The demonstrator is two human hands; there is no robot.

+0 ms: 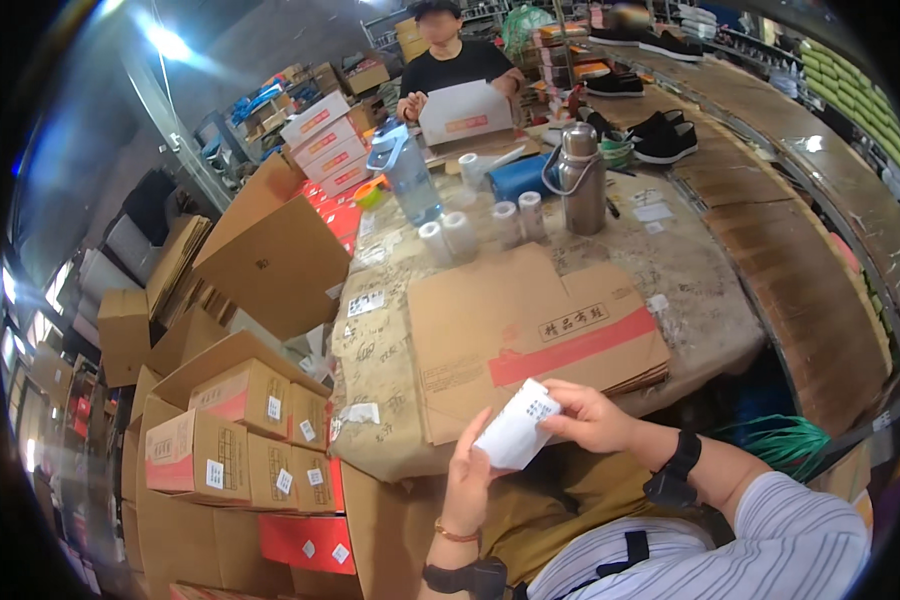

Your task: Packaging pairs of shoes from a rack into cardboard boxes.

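Note:
Over the table's near edge, my two hands share a white roll of printed labels (516, 432). My left hand (467, 465) wraps round its lower left side. At the upper right end, the fingers of my right hand (585, 415) pinch the roll, near the dark printed marks. Just beyond my hands lies a stack of flattened brown cartons (540, 340) with a red band. Loose white label slips (366, 303) lie on the cloth-covered table (380, 355).
Left of me stands a large open carton (245, 352) packed with brown shoeboxes (200, 455). White rolls (458, 235), a blue water jug (406, 172) and a steel flask (582, 185) stand farther back. A co-worker (450, 70) holds a white box opposite. Black shoes (665, 140) sit at the right.

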